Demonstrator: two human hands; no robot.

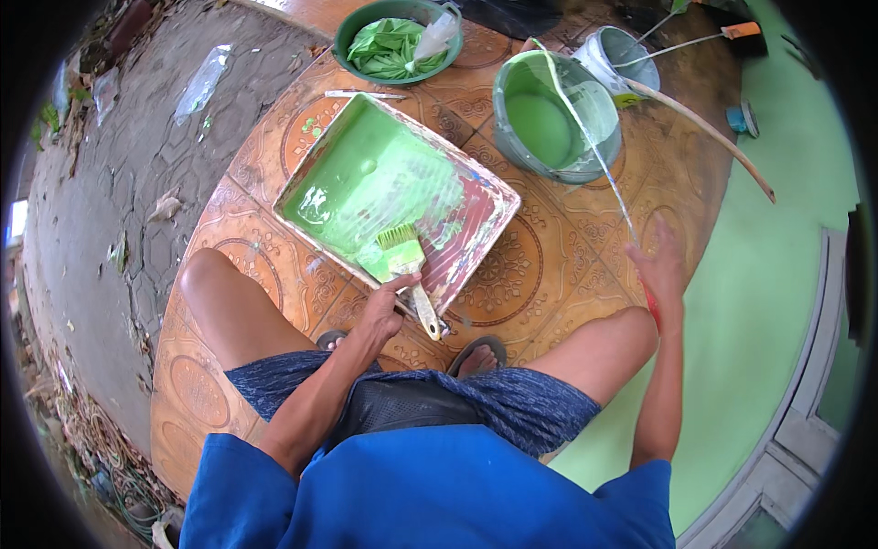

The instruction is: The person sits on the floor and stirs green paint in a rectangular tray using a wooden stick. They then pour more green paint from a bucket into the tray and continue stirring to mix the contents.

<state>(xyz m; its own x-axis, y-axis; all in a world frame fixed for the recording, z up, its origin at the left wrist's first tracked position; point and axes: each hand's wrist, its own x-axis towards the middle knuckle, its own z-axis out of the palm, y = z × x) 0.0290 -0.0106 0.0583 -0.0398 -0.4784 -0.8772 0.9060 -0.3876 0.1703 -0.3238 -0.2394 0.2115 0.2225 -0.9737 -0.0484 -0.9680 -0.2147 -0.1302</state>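
My left hand pinches a wide paintbrush near the base of its bristles; the pale handle points back toward me. The bristles, coated in light green paint, rest inside a shallow paint tray. Green paint fills the tray's far left part, and reddish streaked bottom shows at the right. Above my right knee, my right hand is blurred, with thumb and fingers apart. Next to its palm is the red handle of a long thin rod, which slants up across a bucket of green paint.
A green basin holds bright green crumpled plastic. Beyond the paint bucket stands a white pail with orange-ended rods. A curved wooden stick slants toward the light green wall. Patterned orange tiles lie beneath; grey paving is left.
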